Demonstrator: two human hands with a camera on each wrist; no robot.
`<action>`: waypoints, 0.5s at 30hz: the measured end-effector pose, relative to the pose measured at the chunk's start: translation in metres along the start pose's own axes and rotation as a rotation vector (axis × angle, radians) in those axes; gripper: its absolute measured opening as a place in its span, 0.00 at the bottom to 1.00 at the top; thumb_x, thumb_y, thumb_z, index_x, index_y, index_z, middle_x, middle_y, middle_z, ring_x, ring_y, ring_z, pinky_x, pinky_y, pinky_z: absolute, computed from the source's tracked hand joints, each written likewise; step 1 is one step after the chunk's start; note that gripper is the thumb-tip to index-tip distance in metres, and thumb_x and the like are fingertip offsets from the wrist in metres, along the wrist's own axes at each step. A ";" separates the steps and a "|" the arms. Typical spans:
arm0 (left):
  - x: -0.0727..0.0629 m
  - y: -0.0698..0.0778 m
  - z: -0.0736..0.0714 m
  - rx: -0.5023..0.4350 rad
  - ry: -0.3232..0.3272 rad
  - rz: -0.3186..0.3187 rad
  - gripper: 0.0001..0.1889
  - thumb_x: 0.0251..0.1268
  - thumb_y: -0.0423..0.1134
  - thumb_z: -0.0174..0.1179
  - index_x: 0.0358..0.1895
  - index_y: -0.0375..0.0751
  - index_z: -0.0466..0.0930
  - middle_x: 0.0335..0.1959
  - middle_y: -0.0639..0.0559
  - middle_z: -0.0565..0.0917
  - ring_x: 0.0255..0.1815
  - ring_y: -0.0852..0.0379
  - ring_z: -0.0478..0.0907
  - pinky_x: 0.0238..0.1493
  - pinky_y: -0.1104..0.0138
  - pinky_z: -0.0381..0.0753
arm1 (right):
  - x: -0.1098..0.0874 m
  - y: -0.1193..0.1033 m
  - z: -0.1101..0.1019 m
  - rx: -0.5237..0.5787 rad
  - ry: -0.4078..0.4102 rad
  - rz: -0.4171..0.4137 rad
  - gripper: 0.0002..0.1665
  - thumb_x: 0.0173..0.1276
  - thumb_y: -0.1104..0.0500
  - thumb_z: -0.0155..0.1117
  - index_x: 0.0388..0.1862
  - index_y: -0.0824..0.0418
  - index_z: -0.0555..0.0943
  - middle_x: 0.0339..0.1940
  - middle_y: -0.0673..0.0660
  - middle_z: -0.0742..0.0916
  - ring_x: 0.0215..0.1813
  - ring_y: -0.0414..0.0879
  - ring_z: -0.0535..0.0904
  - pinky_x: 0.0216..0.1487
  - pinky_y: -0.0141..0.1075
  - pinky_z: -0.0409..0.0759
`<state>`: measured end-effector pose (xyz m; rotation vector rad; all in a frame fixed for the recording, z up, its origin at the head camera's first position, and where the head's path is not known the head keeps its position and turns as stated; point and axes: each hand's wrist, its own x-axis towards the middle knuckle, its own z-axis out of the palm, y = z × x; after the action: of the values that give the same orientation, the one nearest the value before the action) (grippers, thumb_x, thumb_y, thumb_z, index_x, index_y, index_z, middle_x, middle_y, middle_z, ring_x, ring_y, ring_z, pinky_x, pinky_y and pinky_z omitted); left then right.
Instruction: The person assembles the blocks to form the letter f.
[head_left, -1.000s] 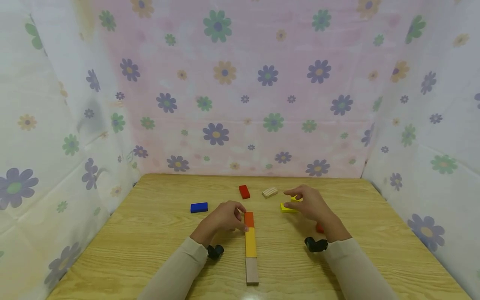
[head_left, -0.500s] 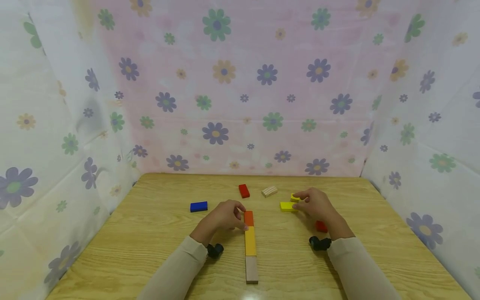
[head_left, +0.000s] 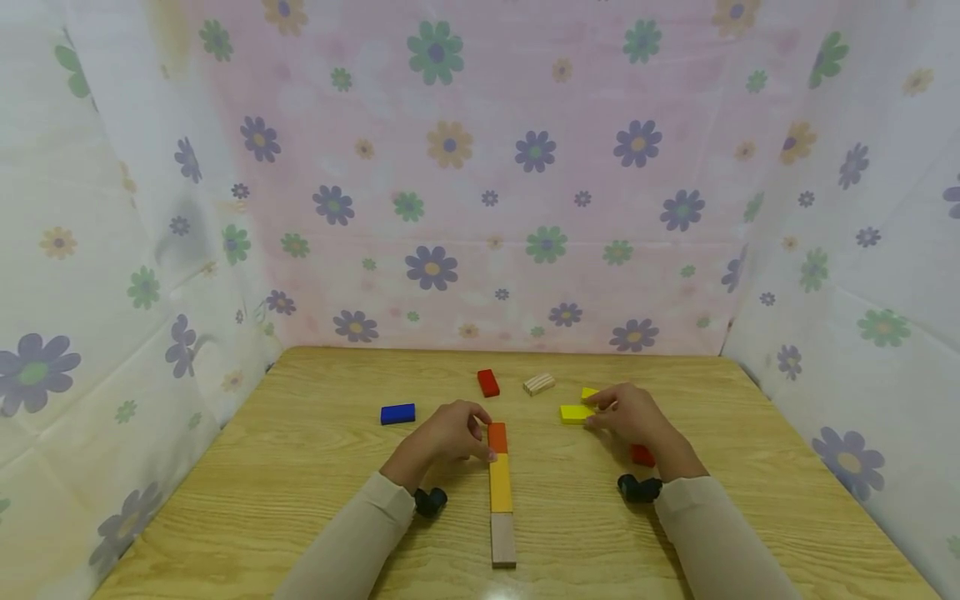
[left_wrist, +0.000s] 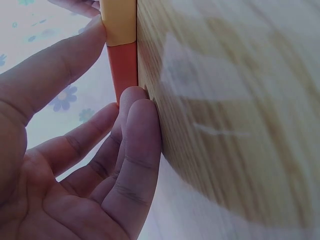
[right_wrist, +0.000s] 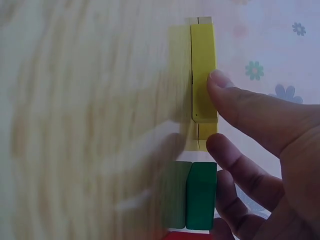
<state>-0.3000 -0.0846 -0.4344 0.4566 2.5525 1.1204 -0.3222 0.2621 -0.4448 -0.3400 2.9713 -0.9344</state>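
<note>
L hand (head_left: 450,433): thumb + index at row (head_left: 500,483), orange end; can't tell if gripping.
R hand (head_left: 632,415): fingers apart, no hold; thumb at yellow blk (head_left: 573,414), R of row.
Crowding it: 2nd yellow (head_left: 588,392), green blk (right_wrist: 201,197).
Beyond row: red blk (head_left: 488,383).
L of row: blue blk (head_left: 397,414).
</note>
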 end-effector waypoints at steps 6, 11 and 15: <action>0.000 0.001 0.000 0.013 0.007 -0.003 0.29 0.52 0.41 0.82 0.57 0.41 0.81 0.38 0.49 0.80 0.34 0.53 0.76 0.33 0.64 0.80 | 0.001 -0.002 0.000 -0.022 0.003 0.010 0.22 0.64 0.52 0.78 0.57 0.55 0.89 0.48 0.56 0.90 0.44 0.49 0.82 0.44 0.43 0.82; 0.000 0.000 0.000 0.011 0.007 0.008 0.29 0.52 0.41 0.82 0.57 0.41 0.81 0.38 0.49 0.81 0.33 0.53 0.76 0.32 0.64 0.80 | 0.000 -0.005 0.000 -0.058 0.000 0.026 0.24 0.64 0.51 0.78 0.58 0.54 0.88 0.48 0.53 0.90 0.44 0.48 0.82 0.42 0.42 0.79; 0.000 -0.001 0.000 -0.008 0.003 0.004 0.29 0.52 0.41 0.82 0.57 0.41 0.81 0.38 0.49 0.80 0.30 0.54 0.76 0.31 0.64 0.79 | -0.002 -0.007 -0.001 -0.085 -0.006 0.042 0.25 0.63 0.50 0.78 0.59 0.54 0.88 0.48 0.53 0.90 0.44 0.49 0.82 0.44 0.47 0.77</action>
<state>-0.3001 -0.0849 -0.4353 0.4584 2.5499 1.1340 -0.3192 0.2573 -0.4399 -0.2791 3.0063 -0.8032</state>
